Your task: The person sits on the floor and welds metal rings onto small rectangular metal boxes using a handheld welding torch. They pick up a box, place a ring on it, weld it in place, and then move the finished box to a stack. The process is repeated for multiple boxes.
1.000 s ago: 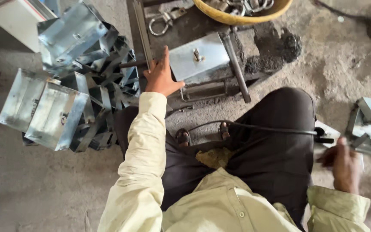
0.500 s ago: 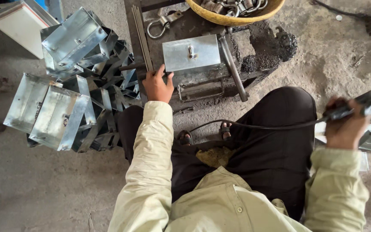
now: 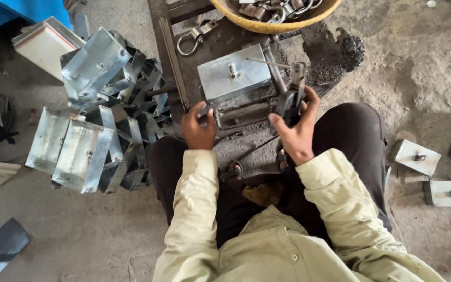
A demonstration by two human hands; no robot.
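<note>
A seated worker's right hand (image 3: 297,137) clamps a dark electrode holder (image 3: 291,99) beside the galvanised metal box (image 3: 234,77) ahead, while the left hand (image 3: 197,129) closes on its near-left corner.

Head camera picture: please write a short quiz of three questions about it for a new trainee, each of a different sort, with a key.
1. True or false: the right hand holds a dark welding holder with a thin rod reaching over the flat metal box.
2. Multiple choice: where does the pile of shiny metal boxes lie? A) to the person's left B) to the person's right C) inside the yellow basin
3. Fill in: the left hand rests at the near-left corner of the dark ______ that bears the flat metal box.

Key: 1 true; 2 A; 3 metal jig.
</note>
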